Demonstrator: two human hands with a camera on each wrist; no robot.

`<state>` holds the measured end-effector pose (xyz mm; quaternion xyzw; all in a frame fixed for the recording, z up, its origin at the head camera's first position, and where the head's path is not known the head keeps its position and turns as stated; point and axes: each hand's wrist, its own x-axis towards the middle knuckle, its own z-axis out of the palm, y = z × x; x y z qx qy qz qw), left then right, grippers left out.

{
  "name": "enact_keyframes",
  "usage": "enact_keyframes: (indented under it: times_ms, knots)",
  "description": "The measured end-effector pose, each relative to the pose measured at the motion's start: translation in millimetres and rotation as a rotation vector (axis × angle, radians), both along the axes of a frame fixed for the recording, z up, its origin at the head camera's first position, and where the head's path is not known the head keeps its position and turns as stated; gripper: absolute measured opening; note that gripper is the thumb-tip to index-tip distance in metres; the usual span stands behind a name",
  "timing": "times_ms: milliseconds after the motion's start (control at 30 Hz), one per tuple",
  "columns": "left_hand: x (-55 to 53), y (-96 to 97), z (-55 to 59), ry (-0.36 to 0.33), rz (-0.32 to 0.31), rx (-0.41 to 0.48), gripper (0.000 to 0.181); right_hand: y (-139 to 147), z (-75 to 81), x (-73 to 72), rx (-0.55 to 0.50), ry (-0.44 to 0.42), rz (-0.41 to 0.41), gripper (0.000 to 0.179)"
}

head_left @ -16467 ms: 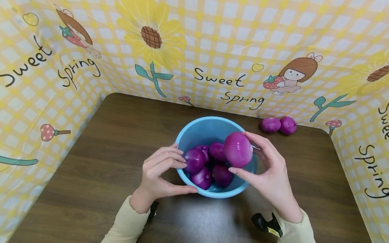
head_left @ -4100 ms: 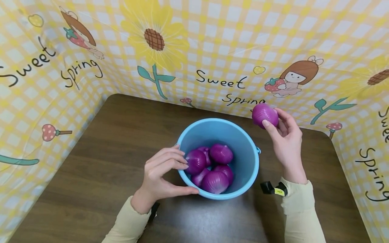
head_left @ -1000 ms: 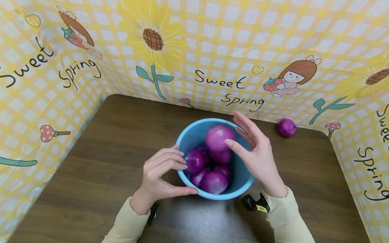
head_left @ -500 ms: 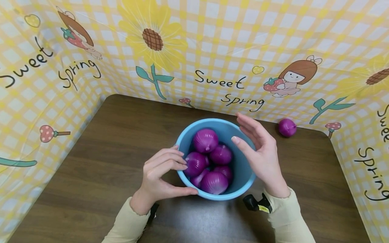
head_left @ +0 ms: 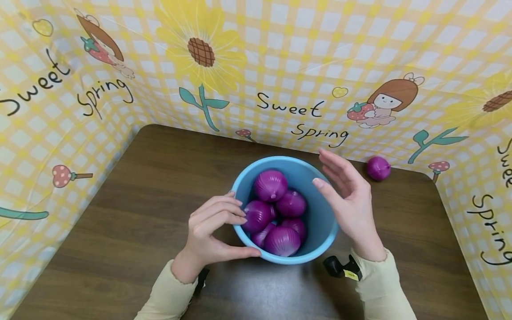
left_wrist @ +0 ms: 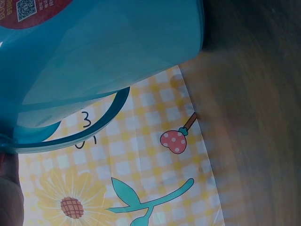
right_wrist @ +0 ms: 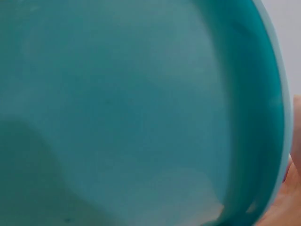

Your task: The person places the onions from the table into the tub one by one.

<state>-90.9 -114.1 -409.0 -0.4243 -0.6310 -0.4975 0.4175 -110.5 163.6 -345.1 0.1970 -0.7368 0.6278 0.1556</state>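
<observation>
A blue plastic bucket stands on the table with several purple onions inside. My left hand holds its left rim, fingers bent over the edge and thumb against the near side. Over the bucket's right rim is my right hand, fingers spread from the thumb and nothing between them. The left wrist view shows the bucket's outer wall and its curved handle. In the right wrist view the bucket wall fills most of the picture, with part of the right hand beyond it.
One more onion lies near the table's back right edge, beyond my right hand. The dark wooden table is bordered by a yellow checked cloth standing up at its back and sides.
An onion picked from the back right of the table has been let go into the bucket. One of the two onions there is gone. My right hand then drew slightly right; the left stayed.
</observation>
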Motion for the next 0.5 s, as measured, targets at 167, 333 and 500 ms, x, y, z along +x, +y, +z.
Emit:
enact_keyframes:
  times_ms: [167, 333, 500]
  knots:
    - [0.3, 0.4, 0.0, -0.003, 0.0, -0.001, 0.055, 3.6, -2.1, 0.3, -0.009, -0.009, -0.012, 0.05]
    - [0.3, 0.5, 0.6, 0.001, 0.001, -0.002, 0.055, 7.7, -5.4, 0.4, -0.015, -0.016, -0.03, 0.048]
    - [0.4, 0.6, 1.3, 0.002, 0.004, -0.001, 0.054, 12.6, -6.8, 0.5, 0.0, -0.029, -0.057, 0.047]
